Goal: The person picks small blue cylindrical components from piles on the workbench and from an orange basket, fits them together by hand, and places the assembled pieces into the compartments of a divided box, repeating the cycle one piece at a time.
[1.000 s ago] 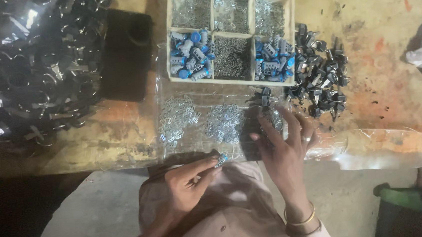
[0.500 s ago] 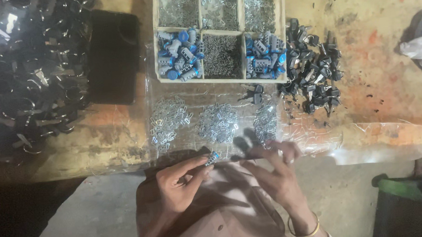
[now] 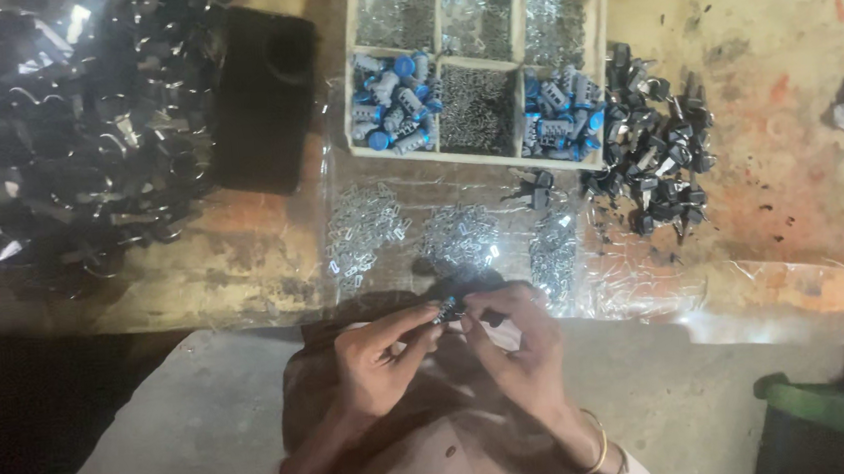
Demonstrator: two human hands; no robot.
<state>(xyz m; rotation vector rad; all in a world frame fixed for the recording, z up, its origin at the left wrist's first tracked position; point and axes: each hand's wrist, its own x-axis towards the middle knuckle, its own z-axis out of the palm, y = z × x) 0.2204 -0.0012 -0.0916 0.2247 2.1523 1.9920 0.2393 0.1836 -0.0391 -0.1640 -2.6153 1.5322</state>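
One small dark part with blue tip point(image 3: 445, 308) is pinched by left hand point(image 3: 384, 362) fingers & right hand point(image 3: 516, 345) fingers, near 1 six-compartment tray point(image 3: 510, 59) w/ 2 blue-cylinder piles.

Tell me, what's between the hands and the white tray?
In the head view, clear plastic with three little heaps of shiny metal bits lies between the hands and the tray.

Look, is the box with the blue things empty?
No, the box holds blue parts in two compartments and small metal bits in the others.
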